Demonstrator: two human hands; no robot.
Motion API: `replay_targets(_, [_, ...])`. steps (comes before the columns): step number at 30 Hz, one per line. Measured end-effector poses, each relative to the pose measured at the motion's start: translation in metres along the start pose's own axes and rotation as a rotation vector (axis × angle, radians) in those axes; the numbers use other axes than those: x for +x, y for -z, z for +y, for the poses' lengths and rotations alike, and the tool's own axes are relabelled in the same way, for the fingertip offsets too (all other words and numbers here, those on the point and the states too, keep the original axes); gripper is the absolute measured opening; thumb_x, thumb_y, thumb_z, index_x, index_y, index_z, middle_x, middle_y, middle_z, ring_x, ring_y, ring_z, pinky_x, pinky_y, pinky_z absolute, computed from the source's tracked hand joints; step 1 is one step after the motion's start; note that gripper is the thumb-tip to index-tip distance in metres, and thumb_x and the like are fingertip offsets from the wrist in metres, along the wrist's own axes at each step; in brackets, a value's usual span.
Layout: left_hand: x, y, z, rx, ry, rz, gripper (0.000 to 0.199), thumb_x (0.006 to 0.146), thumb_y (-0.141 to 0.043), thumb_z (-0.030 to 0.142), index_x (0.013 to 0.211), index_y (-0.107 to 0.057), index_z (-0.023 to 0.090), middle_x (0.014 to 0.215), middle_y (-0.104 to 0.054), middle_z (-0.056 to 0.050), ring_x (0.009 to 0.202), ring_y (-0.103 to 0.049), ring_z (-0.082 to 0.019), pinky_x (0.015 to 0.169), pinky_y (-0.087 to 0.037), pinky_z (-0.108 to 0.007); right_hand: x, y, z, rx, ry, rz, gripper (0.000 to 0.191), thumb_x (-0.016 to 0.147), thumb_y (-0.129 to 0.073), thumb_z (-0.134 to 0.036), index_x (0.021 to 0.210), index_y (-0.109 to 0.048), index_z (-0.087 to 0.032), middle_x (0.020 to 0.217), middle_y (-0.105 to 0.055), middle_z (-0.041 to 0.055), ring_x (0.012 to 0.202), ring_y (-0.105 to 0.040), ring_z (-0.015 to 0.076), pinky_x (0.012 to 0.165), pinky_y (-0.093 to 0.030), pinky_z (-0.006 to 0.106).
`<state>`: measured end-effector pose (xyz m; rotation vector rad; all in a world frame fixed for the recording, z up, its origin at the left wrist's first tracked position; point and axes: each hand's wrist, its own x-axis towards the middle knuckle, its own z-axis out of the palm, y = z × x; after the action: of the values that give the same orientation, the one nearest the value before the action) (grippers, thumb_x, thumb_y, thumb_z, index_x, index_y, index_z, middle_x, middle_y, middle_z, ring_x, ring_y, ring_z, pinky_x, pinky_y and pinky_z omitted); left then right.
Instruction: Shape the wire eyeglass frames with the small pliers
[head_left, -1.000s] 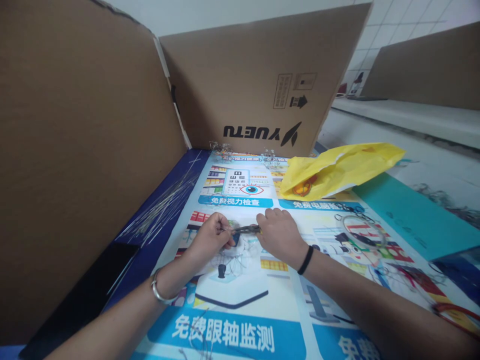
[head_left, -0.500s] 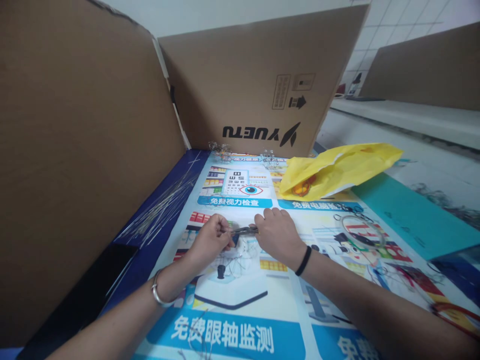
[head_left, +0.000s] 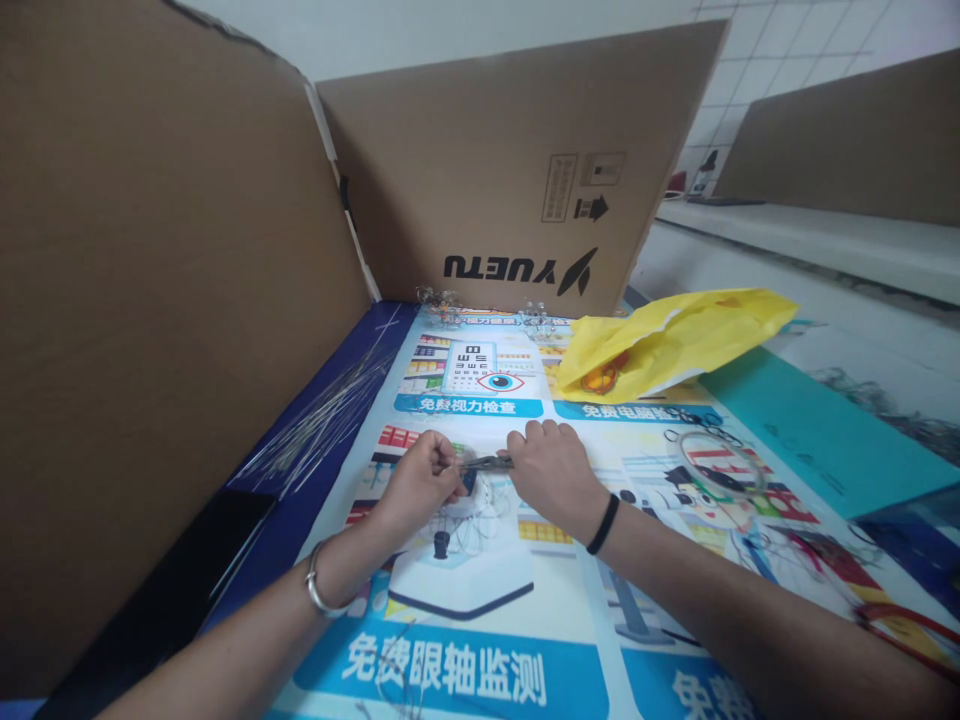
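Note:
My right hand (head_left: 551, 470) is wrapped round dark metal pliers (head_left: 487, 462), whose jaws point left. The tips of the pliers meet the fingers of my left hand (head_left: 424, 482), which are pinched together on something thin, too small to make out. Below and between the hands, a loose tangle of thin wire (head_left: 472, 525) lies on the printed poster (head_left: 570, 600). A silver bangle circles my left wrist, and a black band is on the right one.
Straight wires (head_left: 319, 420) lie at the left beside a black flat object (head_left: 169, 590). Cardboard panels (head_left: 495, 170) stand behind and left. A yellow bag (head_left: 675, 345), wire rings (head_left: 720, 462) and a teal sheet (head_left: 825, 430) are at the right.
The view has shifted very slightly. Both hands stay almost where they were, with the pliers still at my left fingertips.

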<state>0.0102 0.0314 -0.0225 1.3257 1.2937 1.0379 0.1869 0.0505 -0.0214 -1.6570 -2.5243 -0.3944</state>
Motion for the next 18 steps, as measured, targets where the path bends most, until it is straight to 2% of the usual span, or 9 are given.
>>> replay_targets(8, [0.0022, -0.0033, -0.0064, 0.013, 0.001, 0.069, 0.018, 0.070, -0.056, 0.018, 0.074, -0.039, 0.021, 0.050, -0.055, 0.007, 0.042, -0.056, -0.010, 0.041, -0.041, -0.017, -0.0014, -0.0012, -0.0039, -0.042, -0.033, -0.028, 0.018, 0.084, -0.038, -0.016, 0.086, -0.056, -0.013, 0.084, -0.058, 0.0144, 0.079, -0.050, 0.0234, 0.065, -0.027, 0.034])
replay_targets(18, [0.0007, -0.0052, -0.0050, 0.016, 0.003, 0.106, 0.017, 0.070, -0.054, 0.017, 0.074, -0.039, 0.021, 0.052, -0.054, 0.008, 0.044, -0.058, -0.010, 0.042, -0.043, -0.018, -0.0018, -0.0062, -0.0051, -0.055, -0.031, -0.006, 0.020, 0.084, -0.036, -0.015, 0.085, -0.056, -0.012, 0.080, -0.057, 0.0147, 0.075, -0.051, 0.0232, 0.064, -0.029, 0.034])
